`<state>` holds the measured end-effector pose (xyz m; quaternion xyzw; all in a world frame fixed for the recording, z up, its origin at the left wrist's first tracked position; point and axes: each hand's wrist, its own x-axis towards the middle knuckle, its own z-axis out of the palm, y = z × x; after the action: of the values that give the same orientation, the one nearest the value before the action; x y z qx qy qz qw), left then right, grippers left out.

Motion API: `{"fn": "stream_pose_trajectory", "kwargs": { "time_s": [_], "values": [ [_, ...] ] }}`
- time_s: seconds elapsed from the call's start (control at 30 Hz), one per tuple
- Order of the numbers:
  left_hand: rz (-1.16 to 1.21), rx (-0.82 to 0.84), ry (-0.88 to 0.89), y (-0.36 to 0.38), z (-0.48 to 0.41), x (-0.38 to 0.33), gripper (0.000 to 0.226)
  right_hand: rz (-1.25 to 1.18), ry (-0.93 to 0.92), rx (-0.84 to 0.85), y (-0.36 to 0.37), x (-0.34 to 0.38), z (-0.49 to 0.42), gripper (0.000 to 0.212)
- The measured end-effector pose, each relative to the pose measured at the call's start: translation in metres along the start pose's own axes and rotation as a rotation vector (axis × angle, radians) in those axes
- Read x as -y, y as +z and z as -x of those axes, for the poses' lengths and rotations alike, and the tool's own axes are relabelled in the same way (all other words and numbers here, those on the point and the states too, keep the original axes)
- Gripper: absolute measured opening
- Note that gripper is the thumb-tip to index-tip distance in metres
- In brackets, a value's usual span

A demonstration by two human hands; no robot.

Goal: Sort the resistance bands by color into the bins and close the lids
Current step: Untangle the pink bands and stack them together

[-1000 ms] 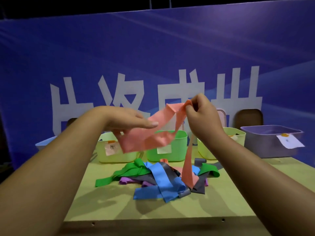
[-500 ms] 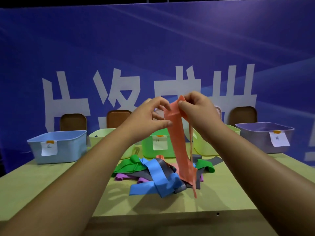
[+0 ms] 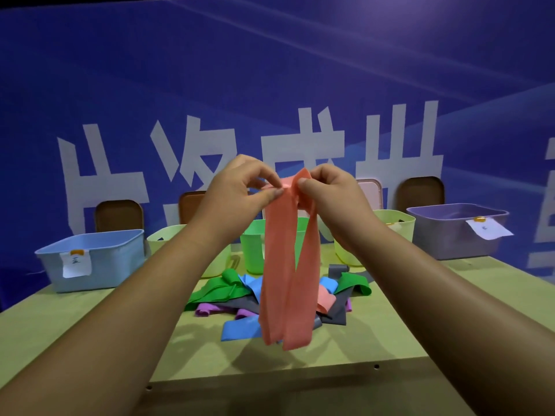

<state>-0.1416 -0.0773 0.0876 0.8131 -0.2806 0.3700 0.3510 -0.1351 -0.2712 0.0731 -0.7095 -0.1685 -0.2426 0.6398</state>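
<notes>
- Along the far edge of the worktop (image 3: 75, 319), toward its left corner, a light blue bin (image 3: 99, 262) stands open with a paper label clipped to its front. A brown lid (image 3: 118, 216) leans upright behind it against the blue banner (image 3: 270, 70).
- Just right of it stands a pale yellow-green bin (image 3: 168, 240), partly hidden by the left forearm.
- Left hand (image 3: 237, 190) is raised over the middle of the worktop, with thumb and fingertips pinching the top fold of the pink band (image 3: 285, 265).
- Pink band hangs from both hands in 2 long loops, hiding part of the pile of bands (image 3: 237, 291), which is green, blue, purple, grey and pink and lies at mid-worktop.
- Behind the band stands an open green bin (image 3: 253, 244).
- Right hand (image 3: 330, 193) pinches the same fold from the other side, close to the left hand.
- Further right are a second pale yellow-green bin (image 3: 399, 225) and a labelled grey-purple bin (image 3: 456, 235) near the far right corner.
</notes>
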Motion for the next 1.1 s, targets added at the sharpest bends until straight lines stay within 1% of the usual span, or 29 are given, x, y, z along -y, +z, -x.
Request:
{"fn": "stream_pose_trajectory", "kwargs": {
  "time_s": [0.1,0.2,0.27,0.4,0.5,0.6,0.7,0.9,1.0,1.1],
  "values": [
    [0.038,0.001,-0.054,-0.005,-0.001,-0.003,0.006,-0.036,0.033,0.043,-0.002,-0.005,0.002,0.012],
    [0.032,-0.015,-0.056,-0.01,-0.005,-0.006,0.006,-0.024,0.053,0.09,-0.006,-0.012,0.003,0.013],
    [0.038,-0.014,-0.065,-0.014,-0.01,-0.009,0.007,-0.059,0.063,0.108,-0.009,-0.016,0.004,0.012],
    [-0.043,0.03,-0.093,-0.019,-0.019,-0.014,0.006,-0.09,0.07,0.061,-0.015,-0.019,0.005,0.014],
    [-0.089,0.03,-0.115,-0.022,-0.024,-0.019,0.006,-0.145,0.073,0.022,-0.02,-0.016,0.004,0.013],
    [-0.102,0.033,-0.161,-0.026,-0.025,-0.024,0.005,-0.14,0.021,0.0,-0.024,-0.011,0.002,0.013],
    [-0.039,0.058,-0.211,-0.03,-0.026,-0.028,0.007,-0.148,-0.023,0.026,-0.026,-0.004,0.002,0.011],
    [0.105,0.091,-0.293,-0.038,-0.026,-0.036,0.011,-0.172,-0.031,0.129,-0.017,0.004,0.014,0.015],
    [0.115,0.113,-0.311,-0.039,-0.026,-0.04,0.011,-0.178,-0.039,0.157,-0.012,0.004,0.018,0.015],
    [0.098,0.151,-0.324,-0.039,-0.026,-0.043,0.013,-0.133,-0.058,0.174,-0.008,0.004,0.021,0.015]
  ]
}}
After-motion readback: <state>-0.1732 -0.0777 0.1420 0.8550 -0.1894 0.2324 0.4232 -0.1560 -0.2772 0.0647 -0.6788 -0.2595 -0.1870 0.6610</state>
